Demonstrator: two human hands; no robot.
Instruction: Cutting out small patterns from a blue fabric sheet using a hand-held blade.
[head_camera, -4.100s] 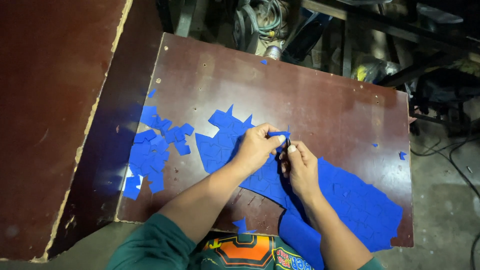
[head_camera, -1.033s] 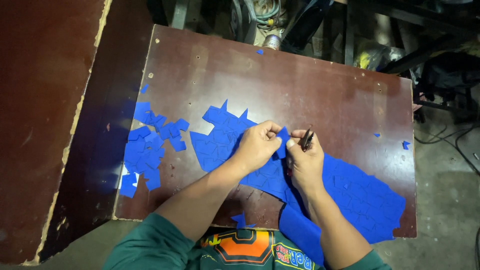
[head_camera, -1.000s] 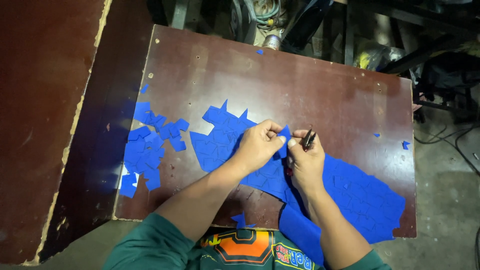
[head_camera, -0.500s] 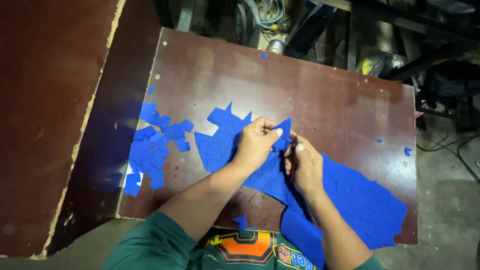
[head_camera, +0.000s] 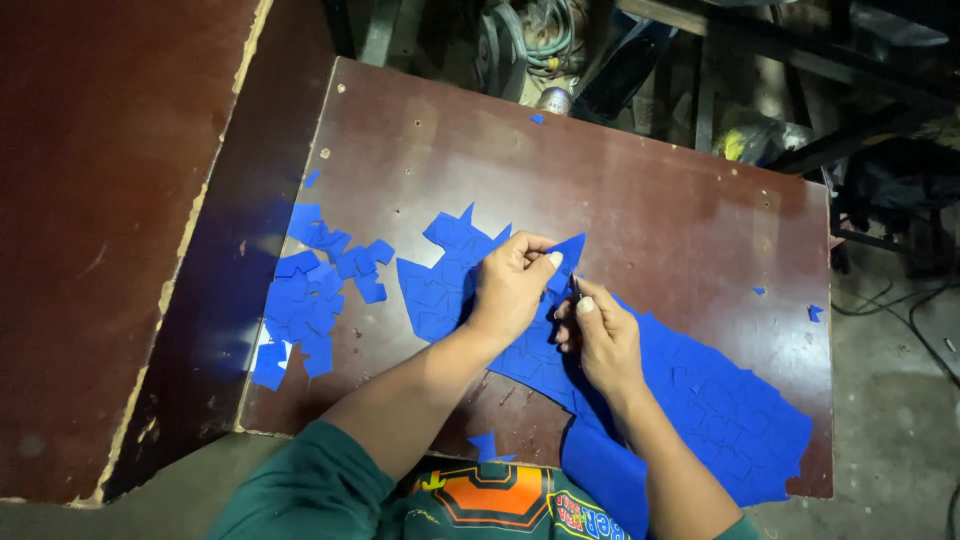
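Note:
A large blue sheet (head_camera: 700, 380) marked with cut lines lies across a dark brown table (head_camera: 620, 170) and hangs over its near edge. My left hand (head_camera: 510, 285) pinches the sheet's raised edge near the middle of the table. Close beside it, my right hand (head_camera: 600, 335) grips a small dark cutting tool (head_camera: 576, 290) whose tip sits at the sheet's edge between both hands.
A pile of small cut blue pieces (head_camera: 315, 295) lies at the table's left edge. Stray blue scraps (head_camera: 815, 312) dot the right side and far edge. A second brown board (head_camera: 100, 220) stands to the left. Cables and dark machine parts (head_camera: 540, 40) crowd the space beyond the table.
The dark tool stood out from my right hand; now it is drawn in close to my left thumb. A pointed flap of the sheet stands raised. Both hands stay at the same spot.

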